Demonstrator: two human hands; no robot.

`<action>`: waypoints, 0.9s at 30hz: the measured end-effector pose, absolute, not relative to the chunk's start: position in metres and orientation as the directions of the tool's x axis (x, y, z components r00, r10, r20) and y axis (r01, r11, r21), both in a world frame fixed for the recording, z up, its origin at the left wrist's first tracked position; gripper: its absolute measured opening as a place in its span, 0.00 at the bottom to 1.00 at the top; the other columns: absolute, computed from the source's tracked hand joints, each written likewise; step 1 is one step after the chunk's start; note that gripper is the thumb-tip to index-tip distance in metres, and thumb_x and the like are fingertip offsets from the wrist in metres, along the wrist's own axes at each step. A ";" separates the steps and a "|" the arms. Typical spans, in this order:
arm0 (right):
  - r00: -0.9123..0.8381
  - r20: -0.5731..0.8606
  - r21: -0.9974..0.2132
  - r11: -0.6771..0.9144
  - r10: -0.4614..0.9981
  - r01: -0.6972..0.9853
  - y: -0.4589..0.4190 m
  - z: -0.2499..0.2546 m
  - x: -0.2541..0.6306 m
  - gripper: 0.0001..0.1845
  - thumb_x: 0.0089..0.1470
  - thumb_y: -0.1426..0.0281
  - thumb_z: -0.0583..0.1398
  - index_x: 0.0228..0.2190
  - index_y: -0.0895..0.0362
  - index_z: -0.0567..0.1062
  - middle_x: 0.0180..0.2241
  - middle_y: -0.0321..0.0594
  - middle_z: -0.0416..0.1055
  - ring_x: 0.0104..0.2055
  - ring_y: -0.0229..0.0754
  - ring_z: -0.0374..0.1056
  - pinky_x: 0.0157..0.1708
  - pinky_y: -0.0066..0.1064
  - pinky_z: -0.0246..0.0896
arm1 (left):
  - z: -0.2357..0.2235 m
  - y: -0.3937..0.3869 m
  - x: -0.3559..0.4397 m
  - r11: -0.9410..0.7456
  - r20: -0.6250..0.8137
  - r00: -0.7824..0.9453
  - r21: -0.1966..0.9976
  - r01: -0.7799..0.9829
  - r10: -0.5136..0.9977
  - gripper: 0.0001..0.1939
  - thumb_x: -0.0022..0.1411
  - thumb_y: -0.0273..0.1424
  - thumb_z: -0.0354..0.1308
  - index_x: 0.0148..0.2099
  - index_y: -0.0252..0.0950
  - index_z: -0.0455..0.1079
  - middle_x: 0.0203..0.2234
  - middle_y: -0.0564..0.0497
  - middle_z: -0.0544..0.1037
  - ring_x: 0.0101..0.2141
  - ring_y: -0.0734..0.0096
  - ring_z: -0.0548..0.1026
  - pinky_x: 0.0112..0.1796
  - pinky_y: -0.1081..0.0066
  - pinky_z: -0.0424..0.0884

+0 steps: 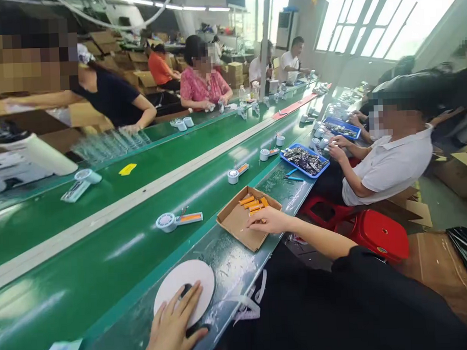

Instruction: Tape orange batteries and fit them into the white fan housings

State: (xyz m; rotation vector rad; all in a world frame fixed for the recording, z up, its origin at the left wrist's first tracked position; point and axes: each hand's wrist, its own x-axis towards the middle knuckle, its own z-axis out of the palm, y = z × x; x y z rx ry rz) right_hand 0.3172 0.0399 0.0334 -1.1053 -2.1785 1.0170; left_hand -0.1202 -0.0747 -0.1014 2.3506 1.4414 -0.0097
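Note:
My left hand [174,325] lies with its fingers spread over a flat white roll [202,286] with a dark centre hole, on the near edge of the bench. A loose white strip [247,303] hangs over the bench edge to the right of the roll. Above a shallow cardboard tray [235,231], my right hand [272,220] has its fingers curled together in a pinch; whatever may be between the fingertips is too small to make out. Several orange cylindrical batteries [253,204] lie in the tray, just beyond that hand.
A green conveyor belt [122,271] carries several small fans, including one with an orange piece in its handle [168,222]. Further right are a blue tray [313,173] of dark parts and blue-handled pliers [295,178]. A co-worker [386,169] sits there by a red stool [381,233].

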 end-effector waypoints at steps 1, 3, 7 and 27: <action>-0.513 0.077 -0.828 0.342 0.855 0.445 0.030 0.032 0.325 0.13 0.67 0.62 0.65 0.43 0.56 0.88 0.43 0.45 0.87 0.43 0.44 0.82 0.46 0.33 0.76 | -0.101 -0.089 -0.117 -0.369 -0.228 0.432 0.269 0.889 0.873 0.37 0.63 0.42 0.64 0.75 0.60 0.69 0.74 0.50 0.71 0.73 0.38 0.66 0.69 0.36 0.63; -0.471 0.064 -0.881 0.272 0.880 0.388 0.019 0.032 0.325 0.16 0.67 0.59 0.65 0.43 0.57 0.87 0.42 0.46 0.87 0.40 0.43 0.81 0.40 0.31 0.74 | -0.087 -0.097 -0.105 -0.284 -0.241 0.323 0.180 0.942 0.915 0.35 0.67 0.40 0.61 0.76 0.55 0.69 0.75 0.46 0.68 0.74 0.35 0.63 0.69 0.32 0.61; -0.528 0.027 -0.931 0.213 0.849 0.295 0.006 0.029 0.299 0.18 0.64 0.56 0.67 0.44 0.57 0.87 0.36 0.44 0.86 0.32 0.42 0.77 0.33 0.30 0.72 | -0.053 -0.078 -0.088 -0.121 -0.226 0.148 0.126 0.985 0.963 0.39 0.63 0.42 0.68 0.75 0.49 0.69 0.75 0.39 0.67 0.73 0.30 0.61 0.67 0.31 0.64; -0.840 -0.115 -0.976 0.096 0.530 0.194 -0.049 0.007 0.239 0.31 0.70 0.48 0.61 0.24 0.58 0.79 0.20 0.34 0.71 0.22 0.33 0.61 0.26 0.27 0.53 | -0.008 -0.085 -0.017 -0.182 0.332 0.012 0.485 0.855 0.943 0.30 0.65 0.35 0.69 0.67 0.46 0.67 0.62 0.40 0.72 0.64 0.43 0.64 0.65 0.41 0.68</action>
